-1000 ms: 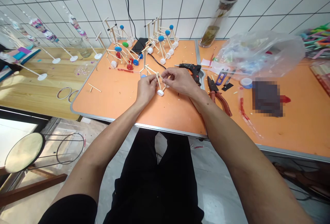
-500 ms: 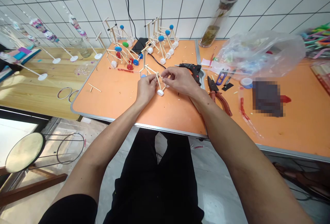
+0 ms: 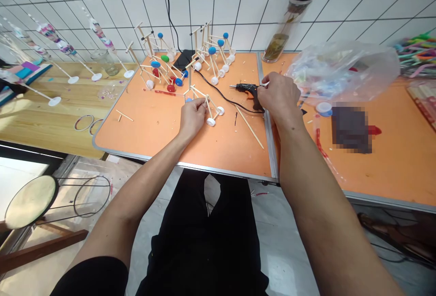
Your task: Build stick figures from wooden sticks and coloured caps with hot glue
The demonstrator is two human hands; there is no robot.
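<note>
Far left we have the wooden table (image 3: 41,123) with two metal rings (image 3: 83,122) and upright pieces on white round bases (image 3: 96,77). Next, the orange folding table (image 3: 136,132), with finished wooden-stick figures (image 3: 160,66) with blue and red caps toward the back. Our left hand (image 3: 193,116) is down on the table, forearm angled in from the lower left, palm down, fingers closed on the wooden-stick model (image 3: 209,109) and holding it against the tabletop. The model stands just right of those fingers, white caps on its stick ends. Right of it, the black cord (image 3: 225,99) runs to the black glue gun (image 3: 248,89), lying on the table, nozzle pointing left. Our right hand (image 3: 279,98) is just beside the gun's rear, forearm coming up from the lower right, wrist raised, fingers curled, thumb side toward the gun; can't tell if it has hold of anything. A loose stick (image 3: 250,125) lies below the gun. Further right: a clear plastic bag (image 3: 344,71) and a pixelated dark block (image 3: 350,125), too blurred to name.
</note>
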